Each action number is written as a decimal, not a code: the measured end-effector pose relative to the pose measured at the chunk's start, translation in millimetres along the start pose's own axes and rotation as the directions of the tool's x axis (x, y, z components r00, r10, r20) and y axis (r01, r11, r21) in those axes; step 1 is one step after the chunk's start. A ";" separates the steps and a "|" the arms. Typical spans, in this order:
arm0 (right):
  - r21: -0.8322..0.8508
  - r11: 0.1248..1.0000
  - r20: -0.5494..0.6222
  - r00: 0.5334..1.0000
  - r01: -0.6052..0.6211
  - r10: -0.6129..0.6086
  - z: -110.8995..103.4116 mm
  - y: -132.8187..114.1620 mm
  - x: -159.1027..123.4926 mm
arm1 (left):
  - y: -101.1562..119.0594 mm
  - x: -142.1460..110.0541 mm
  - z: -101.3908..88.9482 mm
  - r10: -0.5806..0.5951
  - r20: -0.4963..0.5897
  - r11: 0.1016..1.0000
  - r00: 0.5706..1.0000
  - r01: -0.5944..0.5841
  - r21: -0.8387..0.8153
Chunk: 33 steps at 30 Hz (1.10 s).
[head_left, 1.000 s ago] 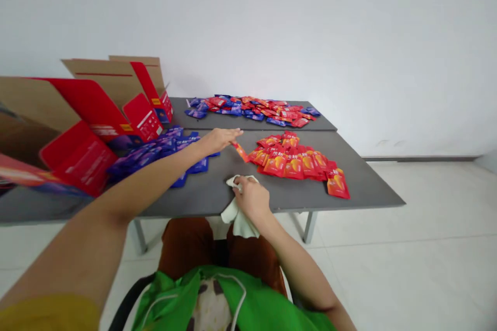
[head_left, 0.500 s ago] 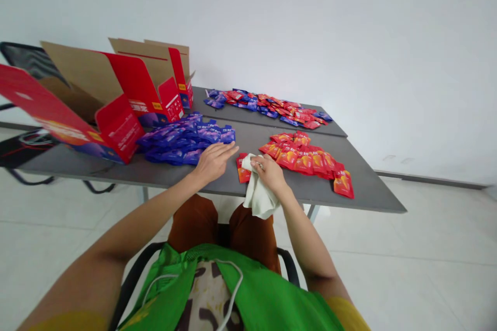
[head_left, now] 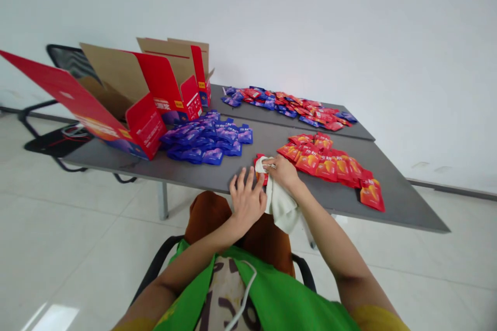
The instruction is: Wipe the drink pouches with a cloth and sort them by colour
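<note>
My right hand (head_left: 284,171) grips a white cloth (head_left: 281,205) and presses it onto a red pouch (head_left: 259,157) near the table's front edge. Most of that pouch is hidden under the cloth and fingers. Just to its left, my left hand (head_left: 247,197) has its fingers spread, their tips at the table edge beside the pouch. A heap of blue-purple pouches (head_left: 209,137) lies farther left. To the right of my right hand is a row of red pouches (head_left: 326,160) with an orange picture on each.
Open red cardboard boxes (head_left: 143,124) stand on the left of the grey table (head_left: 267,134). Mixed red and blue pouches (head_left: 289,106) lie along the back, by the wall. A black chair (head_left: 58,139) with a cable on its seat is at far left.
My left hand has drawn back from beside the blue pouches towards the front edge, close to the cloth. My right hand still holds the cloth on the red pouch. The view has shifted left.
</note>
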State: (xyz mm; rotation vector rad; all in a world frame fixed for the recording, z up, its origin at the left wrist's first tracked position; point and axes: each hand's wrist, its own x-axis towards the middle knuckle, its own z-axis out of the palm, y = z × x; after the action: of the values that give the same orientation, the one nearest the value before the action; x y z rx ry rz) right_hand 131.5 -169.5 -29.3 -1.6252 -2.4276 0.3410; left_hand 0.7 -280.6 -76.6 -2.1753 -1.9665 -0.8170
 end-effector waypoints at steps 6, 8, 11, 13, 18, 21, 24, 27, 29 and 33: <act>-0.197 0.974 -0.091 0.992 -0.107 0.090 -2.8 -17.2 6.5 | 3.5 4.4 -15.7 -0.054 0.102 0.998 0.993 0.052 0.020; -0.229 0.971 -0.051 0.997 -0.072 0.062 -8.3 -17.6 1.9 | 3.3 7.6 -14.3 -0.084 0.115 0.996 0.990 0.082 0.019; -0.243 0.969 0.005 1.000 0.028 -0.028 -16.0 -13.5 -15.8 | 4.2 14.8 -14.0 -0.087 0.134 0.996 0.987 0.082 0.040; -0.195 0.970 0.076 0.989 0.143 -0.130 -18.7 -7.2 -30.0 | 5.6 20.7 -16.9 -0.063 0.171 0.997 0.983 0.053 0.061; -0.071 0.968 0.168 0.959 0.242 -0.227 -18.9 7.9 -39.0 | 15.0 39.1 -29.3 -0.050 0.317 0.994 0.947 0.016 0.107; -0.121 0.970 0.143 0.971 0.210 -0.192 -17.3 2.9 -23.3 | 23.8 45.4 -33.0 -0.072 0.360 0.991 0.930 0.027 0.129; -0.214 0.967 0.092 0.989 0.136 -0.119 -13.2 -8.7 -0.1 | 29.6 40.4 -26.5 -0.126 0.313 0.986 0.942 0.084 0.145; -0.248 0.966 0.052 0.997 0.072 -0.061 -7.8 -18.0 21.7 | 28.6 27.8 -12.5 -0.149 0.195 0.983 0.970 0.124 0.135; -0.241 0.969 0.045 0.998 0.057 -0.047 -5.3 -20.7 29.3 | 24.7 20.1 -5.1 -0.142 0.129 0.985 0.981 0.128 0.115; -0.203 0.977 0.046 0.997 0.069 -0.061 -7.0 -16.7 17.0 | 17.4 14.7 -3.3 -0.131 0.113 0.989 0.985 0.122 0.081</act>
State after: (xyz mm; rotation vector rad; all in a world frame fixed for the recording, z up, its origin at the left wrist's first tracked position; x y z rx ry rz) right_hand 112.4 -159.4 -17.0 -1.6263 -2.6137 0.1164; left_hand 16.4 -271.6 -62.4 -2.1211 -2.1733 -0.6330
